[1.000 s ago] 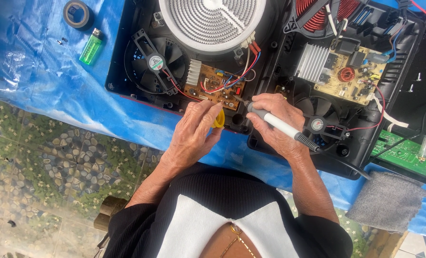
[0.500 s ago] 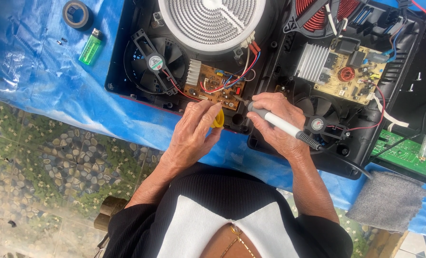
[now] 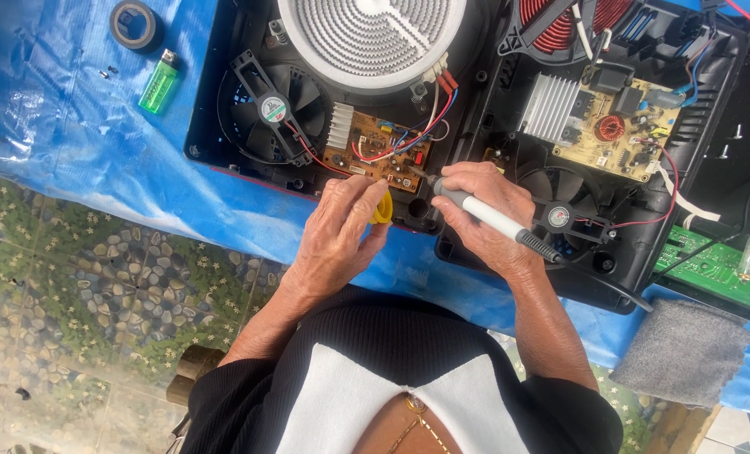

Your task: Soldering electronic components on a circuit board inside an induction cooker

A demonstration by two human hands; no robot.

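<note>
Blue plastic sheet (image 3: 72, 160) is covering the bench. On it, the brown circuit board (image 3: 379, 151) is sitting inside an open black cooker (image 3: 224, 92). Just below the board, the right hand (image 3: 484, 214) is gripping a soldering iron (image 3: 493, 220), and the left hand (image 3: 337, 235) is pinching a small yellow thing (image 3: 382, 206).

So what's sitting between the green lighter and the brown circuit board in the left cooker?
In the head view, a black cooling fan lies between the green lighter and the brown circuit board.

Single head view, steeply down, close over workbench (image 3: 72, 168)
</note>
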